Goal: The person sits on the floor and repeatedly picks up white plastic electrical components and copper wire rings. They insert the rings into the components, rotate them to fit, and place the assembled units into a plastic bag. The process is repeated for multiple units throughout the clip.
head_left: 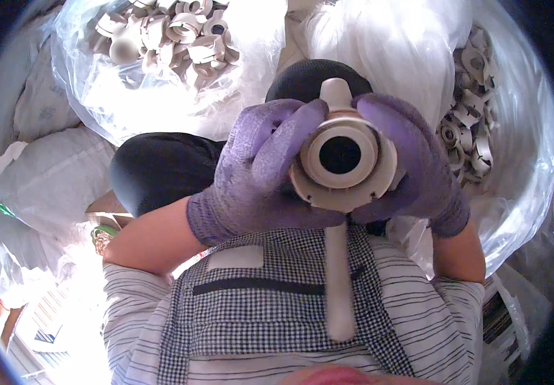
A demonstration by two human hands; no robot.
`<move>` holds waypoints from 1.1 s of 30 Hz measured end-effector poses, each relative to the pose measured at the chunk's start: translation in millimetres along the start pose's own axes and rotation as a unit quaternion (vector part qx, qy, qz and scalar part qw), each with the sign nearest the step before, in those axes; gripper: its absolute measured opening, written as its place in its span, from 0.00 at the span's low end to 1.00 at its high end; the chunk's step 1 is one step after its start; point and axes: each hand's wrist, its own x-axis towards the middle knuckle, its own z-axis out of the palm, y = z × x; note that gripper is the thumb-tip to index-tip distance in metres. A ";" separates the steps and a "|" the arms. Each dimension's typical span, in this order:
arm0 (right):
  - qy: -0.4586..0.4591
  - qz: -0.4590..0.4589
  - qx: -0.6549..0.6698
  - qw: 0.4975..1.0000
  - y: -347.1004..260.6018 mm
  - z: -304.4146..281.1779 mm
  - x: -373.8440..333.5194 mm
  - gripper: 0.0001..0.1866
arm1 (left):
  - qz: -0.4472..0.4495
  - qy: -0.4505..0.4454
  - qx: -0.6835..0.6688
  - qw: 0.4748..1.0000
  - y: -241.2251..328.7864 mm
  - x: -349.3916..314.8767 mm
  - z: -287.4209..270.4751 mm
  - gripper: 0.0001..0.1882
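Held up in front of me between both hands is a beige plastic ring-shaped housing (376, 154) with a dark round hole in its middle. A blunt tab sticks out at its top, and a long handle-like piece (339, 282) extends below it, over my checked apron (258, 321). My left hand (261, 157), in a purple-grey knitted glove, grips the housing's left side. My right hand (415, 154), gloved the same way, closes around its right side. The undersides of the fingers and the housing's far side are hidden.
At the upper left a clear plastic bag (84, 70) holds many loose beige plastic parts (187, 29). Another open bag (521, 212) with similar parts (473, 115) stands at the right. White plastic sheeting (386, 38) lies between them. Filled translucent sacks (59, 173) line the left.
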 end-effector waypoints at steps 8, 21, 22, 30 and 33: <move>-0.052 0.064 -0.004 0.997 9.0 -12.9 -10.5 0.59 | -0.035 0.020 -0.021 0.999 7.5 2.1 10.3 0.59; 0.035 0.033 -0.072 0.996 7.1 -12.2 -7.0 0.58 | -0.015 -0.013 0.002 1.000 2.0 13.2 2.4 0.58; 0.034 0.026 -0.092 0.995 6.4 -14.2 -4.0 0.58 | -0.019 -0.017 0.005 1.000 3.5 14.6 1.2 0.58; 0.016 0.007 -0.128 0.992 13.6 -9.0 6.3 0.59 | -0.010 -0.027 0.098 0.995 -1.2 10.5 -8.6 0.57; 0.007 0.028 -0.101 0.994 10.9 -1.1 11.9 0.59 | -0.032 -0.040 0.153 0.987 -1.4 4.3 -12.3 0.59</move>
